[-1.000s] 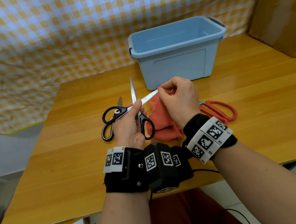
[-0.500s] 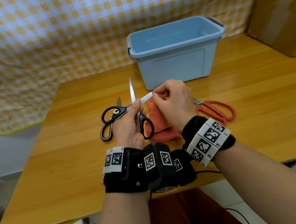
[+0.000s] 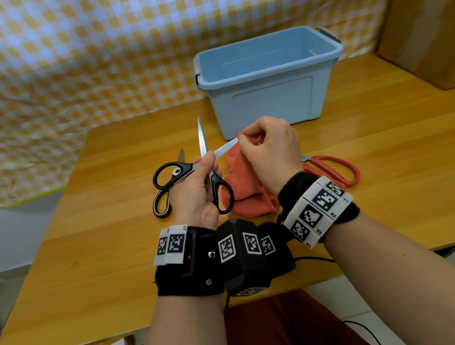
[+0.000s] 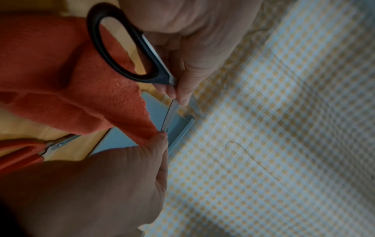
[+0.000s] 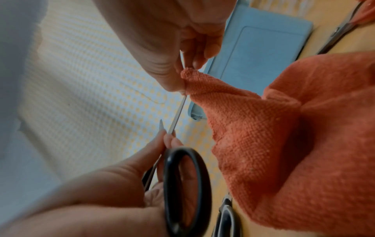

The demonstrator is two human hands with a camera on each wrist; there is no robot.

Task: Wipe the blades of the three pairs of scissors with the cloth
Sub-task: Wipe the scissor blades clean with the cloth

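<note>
My left hand (image 3: 210, 161) grips a pair of black-handled scissors (image 3: 217, 191) near the pivot, held above the table with the blades spread. One blade points up and away, the other (image 3: 224, 149) points right. My right hand (image 3: 242, 140) pinches the orange cloth (image 3: 244, 187) around the tip of that right-pointing blade. The left wrist view shows the blade (image 4: 171, 115) running into the pinched cloth (image 4: 61, 80). In the right wrist view the cloth (image 5: 284, 128) is folded over the blade (image 5: 178, 115). A second black pair (image 3: 164, 204) lies under my left hand. Red-handled scissors (image 3: 335, 168) lie to the right.
A light blue plastic bin (image 3: 263, 104) stands just behind my hands on the wooden table (image 3: 395, 179). A cardboard box (image 3: 437, 14) sits at the back right. A yellow checked sheet (image 3: 61, 64) covers the wall behind.
My right hand's pinch of cloth slid inward along the blade, then back out toward the tip. The left hand kept the scissors nearly still.
</note>
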